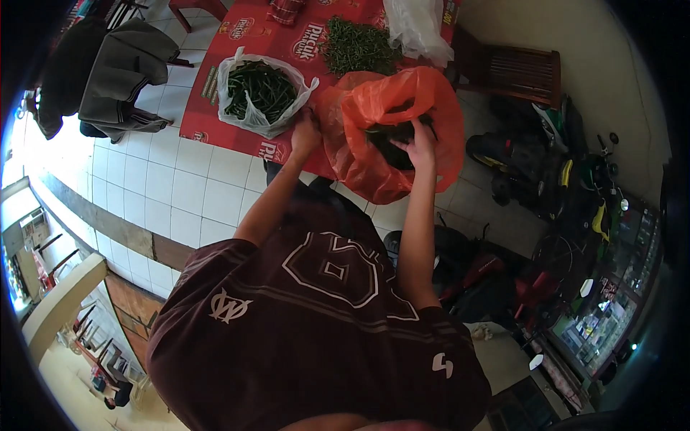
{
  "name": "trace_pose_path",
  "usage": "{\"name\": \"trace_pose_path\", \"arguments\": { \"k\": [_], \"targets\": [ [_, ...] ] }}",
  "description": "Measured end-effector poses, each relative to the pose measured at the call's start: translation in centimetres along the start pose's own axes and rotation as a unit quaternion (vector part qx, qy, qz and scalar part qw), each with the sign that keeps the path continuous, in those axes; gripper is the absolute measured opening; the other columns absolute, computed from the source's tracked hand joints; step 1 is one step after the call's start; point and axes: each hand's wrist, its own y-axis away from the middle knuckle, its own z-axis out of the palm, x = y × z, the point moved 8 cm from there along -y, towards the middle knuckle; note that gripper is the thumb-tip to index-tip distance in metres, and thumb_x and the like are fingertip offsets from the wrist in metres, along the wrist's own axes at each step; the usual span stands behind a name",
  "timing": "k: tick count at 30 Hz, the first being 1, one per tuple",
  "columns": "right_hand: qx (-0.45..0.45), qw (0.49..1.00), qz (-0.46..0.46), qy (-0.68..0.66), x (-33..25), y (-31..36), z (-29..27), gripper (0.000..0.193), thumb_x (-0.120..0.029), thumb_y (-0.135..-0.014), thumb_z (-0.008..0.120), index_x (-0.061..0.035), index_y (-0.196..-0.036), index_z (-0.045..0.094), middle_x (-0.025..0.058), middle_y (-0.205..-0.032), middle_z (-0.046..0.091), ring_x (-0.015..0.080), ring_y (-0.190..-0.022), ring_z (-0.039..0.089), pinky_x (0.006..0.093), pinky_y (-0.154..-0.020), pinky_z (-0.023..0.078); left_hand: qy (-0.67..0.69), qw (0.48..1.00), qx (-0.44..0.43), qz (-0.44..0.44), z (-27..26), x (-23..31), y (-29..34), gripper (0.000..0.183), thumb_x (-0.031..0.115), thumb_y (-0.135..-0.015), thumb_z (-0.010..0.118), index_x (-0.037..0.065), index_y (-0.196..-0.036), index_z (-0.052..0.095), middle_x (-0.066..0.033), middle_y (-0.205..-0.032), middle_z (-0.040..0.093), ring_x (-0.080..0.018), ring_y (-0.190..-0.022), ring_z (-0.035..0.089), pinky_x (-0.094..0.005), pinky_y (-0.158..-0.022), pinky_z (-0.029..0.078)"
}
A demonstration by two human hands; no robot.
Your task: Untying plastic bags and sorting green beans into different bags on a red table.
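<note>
An orange plastic bag stands wide-mouthed at the table's near right edge, with dark green vegetables inside. My right hand reaches into its mouth, thumb and fingers apart over the greens; its fingertips are partly lost against them. Left of it sits a white plastic bag filled with cut green vegetable pieces. Between the two bags, my left hand is against the white bag's right side, its fingers mostly hidden. Behind the orange bag lies a loose pile of thin green stalks.
A red printed cloth covers the table. Clear plastic bags lie at its far right, beside a wooden chair. Motorcycles stand to the right. A grey garment drapes over something at the left.
</note>
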Motion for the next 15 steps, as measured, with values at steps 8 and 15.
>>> {"name": "trace_pose_path", "arguments": {
  "k": [8, 15],
  "targets": [
    [0.057, 0.963, -0.049, 0.26, -0.7, 2.6, -1.1, 0.07, -0.035, -0.091, 0.075, -0.0098, -0.146, 0.041, 0.0121, -0.143, 0.047, 0.0348, -0.108, 0.065, 0.0573, -0.077, 0.064, -0.061, 0.995, -0.001, -0.076, -0.5, 0.6, -1.6, 0.031, 0.029, -0.098, 0.052, 0.007, -0.119, 0.058, -0.0258, -0.104, 0.071, -0.0473, -0.098, 0.068, -0.0576, -0.085, 0.054],
    [0.019, 0.921, -0.127, 0.368, -2.2, 4.7, 1.3, 0.067, -0.037, -0.09, 0.076, -0.0081, -0.143, 0.047, 0.0174, -0.137, 0.057, 0.0375, -0.118, 0.063, 0.057, -0.082, 0.063, -0.138, 0.988, -0.011, -0.073, 0.2, 1.7, -2.7, 0.033, 0.029, -0.095, 0.056, 0.01, -0.122, 0.057, -0.0241, -0.106, 0.072, -0.0445, -0.099, 0.07, -0.0555, -0.083, 0.056]
  ]
}}
